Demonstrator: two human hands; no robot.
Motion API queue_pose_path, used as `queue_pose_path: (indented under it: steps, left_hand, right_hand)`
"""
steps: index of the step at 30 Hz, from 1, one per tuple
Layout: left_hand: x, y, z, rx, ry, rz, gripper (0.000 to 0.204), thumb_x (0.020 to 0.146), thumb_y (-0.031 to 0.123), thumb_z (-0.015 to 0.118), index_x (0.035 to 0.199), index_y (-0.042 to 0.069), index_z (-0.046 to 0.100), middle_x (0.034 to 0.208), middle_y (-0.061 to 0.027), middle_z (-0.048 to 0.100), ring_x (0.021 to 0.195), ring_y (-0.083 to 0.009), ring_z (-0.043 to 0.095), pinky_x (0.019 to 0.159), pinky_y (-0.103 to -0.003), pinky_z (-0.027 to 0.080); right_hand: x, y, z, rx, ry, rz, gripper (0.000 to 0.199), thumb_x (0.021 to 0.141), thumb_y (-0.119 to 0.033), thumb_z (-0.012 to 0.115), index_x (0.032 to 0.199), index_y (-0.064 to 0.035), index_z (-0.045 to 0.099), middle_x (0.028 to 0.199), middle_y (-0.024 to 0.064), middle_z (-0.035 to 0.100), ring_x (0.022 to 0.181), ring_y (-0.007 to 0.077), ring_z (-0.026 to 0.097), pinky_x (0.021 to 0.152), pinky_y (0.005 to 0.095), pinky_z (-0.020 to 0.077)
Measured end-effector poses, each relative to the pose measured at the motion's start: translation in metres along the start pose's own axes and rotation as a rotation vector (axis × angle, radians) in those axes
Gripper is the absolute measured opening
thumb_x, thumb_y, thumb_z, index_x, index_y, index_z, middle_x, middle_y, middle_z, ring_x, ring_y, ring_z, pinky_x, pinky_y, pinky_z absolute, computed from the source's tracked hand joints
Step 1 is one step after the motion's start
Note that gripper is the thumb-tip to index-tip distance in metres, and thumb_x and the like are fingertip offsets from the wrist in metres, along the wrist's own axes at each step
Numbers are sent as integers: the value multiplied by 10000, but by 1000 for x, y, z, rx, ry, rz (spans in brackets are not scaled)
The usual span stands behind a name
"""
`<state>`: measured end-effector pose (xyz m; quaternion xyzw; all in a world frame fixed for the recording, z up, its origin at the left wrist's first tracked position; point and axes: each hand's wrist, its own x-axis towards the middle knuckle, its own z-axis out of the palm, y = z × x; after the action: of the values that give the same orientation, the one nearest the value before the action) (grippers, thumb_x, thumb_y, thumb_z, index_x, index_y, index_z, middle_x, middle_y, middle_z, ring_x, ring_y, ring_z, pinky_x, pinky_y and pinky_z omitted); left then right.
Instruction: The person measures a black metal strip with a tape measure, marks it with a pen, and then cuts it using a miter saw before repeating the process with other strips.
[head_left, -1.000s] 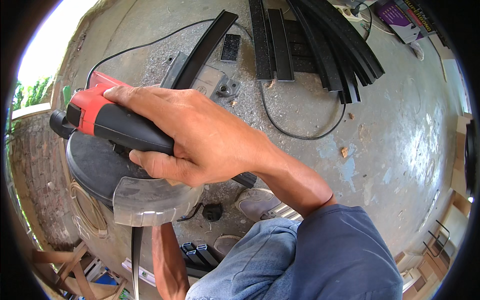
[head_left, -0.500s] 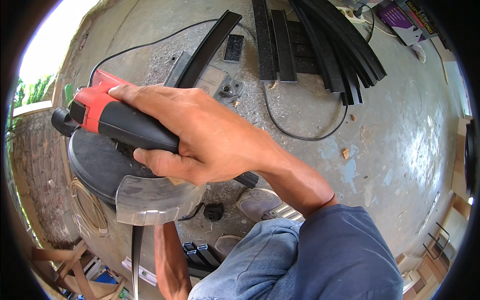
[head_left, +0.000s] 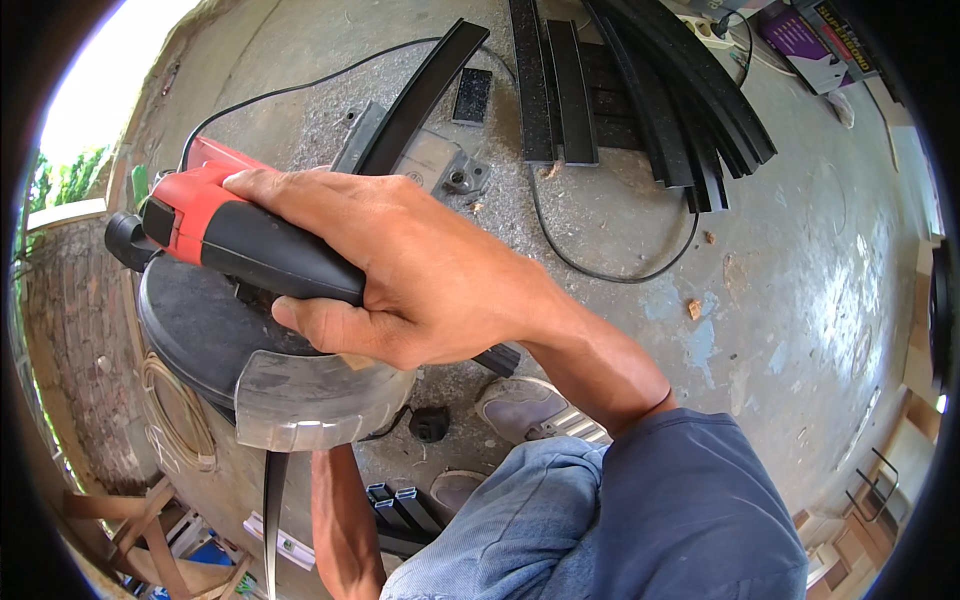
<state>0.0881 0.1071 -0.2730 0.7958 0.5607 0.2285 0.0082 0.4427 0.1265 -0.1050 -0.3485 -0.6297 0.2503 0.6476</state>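
Scuffed grey floor (head_left: 800, 330) runs wide right of the saw (head_left: 200, 215), grooved black profiles (head_left: 680, 90) bunched beyond, one black strip (head_left: 425, 90) over the saw's grey base (head_left: 432, 165), clear curved guard (head_left: 300, 405) beside round black housing (head_left: 190, 325); right hand (head_left: 430, 270) wrapped round the black grip (head_left: 280, 250), left hand hidden under the guard, can't tell its hold.

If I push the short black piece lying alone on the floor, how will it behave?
The short black piece would probably slide, not roll, because it looks flat and rectangular. Its speckled, dusty top may feel slippery.
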Motion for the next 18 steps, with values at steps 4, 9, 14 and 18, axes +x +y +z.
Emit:
queue_pose_path:
  steps: [4, 9, 14, 18]
  left_hand:
    - [-1, -1, 1, -1, -3, -3, 445, 695, 316, 801, 1080, 129, 681, 1195, -123, 605, 1264, -358, 455, 1089, -615, 246]
    - [-1, -1, 1, -4, 1, 1, 445, 690, 322, 802, 1072, 129, 681, 1189, -121, 607, 1259, -355, 458, 1086, -613, 247]
    - [0, 1, 0, -13, 3, 2, 445, 686, 329, 803, 1064, 129, 682, 1183, -119, 609, 1254, -353, 461, 1083, -611, 249]
    - [0, 1, -1, -16, 1, 0, 444, 682, 334, 804, 1057, 129, 682, 1179, -118, 611, 1250, -350, 463, 1081, -609, 250]
  right_hand:
    - [-2, 0, 2, 18, -9, 14, 653, 793, -169, 677, 1346, 118, 481, 1094, 278, 652, 943, 450, 662, 835, 499, 514]
    - [-7, 5, 2, 25, -25, 12, 648, 787, -167, 675, 1340, 114, 487, 1089, 275, 647, 937, 451, 659, 822, 495, 516]
    - [-10, 8, -1, 51, 14, -42, 650, 775, -172, 678, 1330, 112, 494, 1090, 277, 645, 934, 456, 656, 809, 484, 523]
    - [-11, 11, 1, 24, 38, -71, 641, 777, -181, 686, 1315, 116, 507, 1090, 277, 648, 935, 453, 658, 813, 484, 524]
